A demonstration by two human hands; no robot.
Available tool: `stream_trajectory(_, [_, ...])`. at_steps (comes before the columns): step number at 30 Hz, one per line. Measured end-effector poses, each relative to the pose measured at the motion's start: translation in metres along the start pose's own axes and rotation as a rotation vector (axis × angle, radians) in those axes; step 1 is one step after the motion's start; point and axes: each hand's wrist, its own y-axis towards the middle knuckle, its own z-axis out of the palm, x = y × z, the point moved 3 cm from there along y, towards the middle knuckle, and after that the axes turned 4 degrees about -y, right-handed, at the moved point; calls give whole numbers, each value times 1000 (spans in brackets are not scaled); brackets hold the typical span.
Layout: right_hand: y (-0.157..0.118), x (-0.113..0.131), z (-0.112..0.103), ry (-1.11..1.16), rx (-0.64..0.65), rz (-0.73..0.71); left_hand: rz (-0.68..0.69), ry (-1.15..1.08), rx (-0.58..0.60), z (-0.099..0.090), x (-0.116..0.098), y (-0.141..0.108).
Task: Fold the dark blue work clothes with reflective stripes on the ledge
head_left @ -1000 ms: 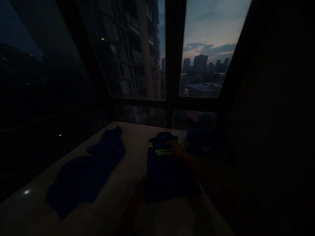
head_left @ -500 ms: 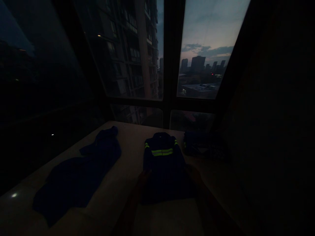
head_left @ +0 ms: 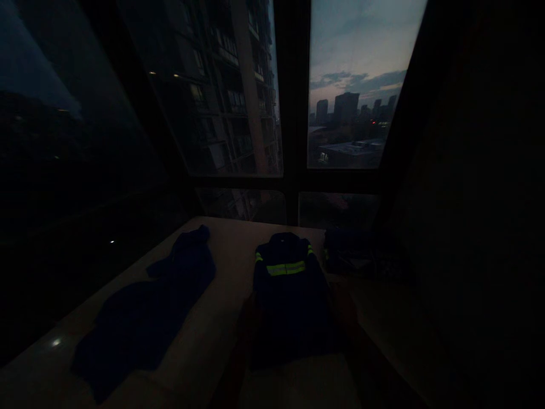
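Observation:
A dark blue work jacket (head_left: 292, 307) with yellow-green reflective bands lies on a pale surface, its collar toward the window. My left hand (head_left: 248, 315) is at the jacket's left edge, and my right hand (head_left: 343, 301) is at its right edge. Both are very dim, and the darkness hides whether their fingers grip the cloth. To the left, a second blue garment (head_left: 149, 307) is spread out loosely, with uneven edges.
Beyond the jacket on the right sits a dark folded bundle (head_left: 349, 250), its details lost in shadow. Framed window panes (head_left: 344, 130) border the pale surface (head_left: 230, 250) at the back. A dark wall (head_left: 477, 227) stands at the right.
The view has shifted a little, so the garments appear slightly lower and further right. Both hands stay beside the jacket, which keeps its shape.

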Motion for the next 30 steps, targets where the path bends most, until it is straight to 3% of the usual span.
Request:
stream_trajectory(4, [24, 27, 11, -153, -92, -264, 299, 407, -106, 14, -31, 16])
stream_trajectory(7, [45, 41, 29, -232, -16, -376, 386, 572, -69, 35, -46, 31])
stream_trajectory(11, [56, 38, 55, -289, 130, -352, 384, 649, 19, 57, -36, 45])
stream_trajectory(17, [52, 31, 65, -281, 116, -345, 386, 667, 2, 67, -14, 51])
stream_trajectory(23, [35, 32, 59, -278, 109, -315, 418, 656, -8, 64, -15, 35])
stream_trajectory(30, [-27, 17, 58, -296, 28, -356, 402, 648, 25, 62, 6, -19])
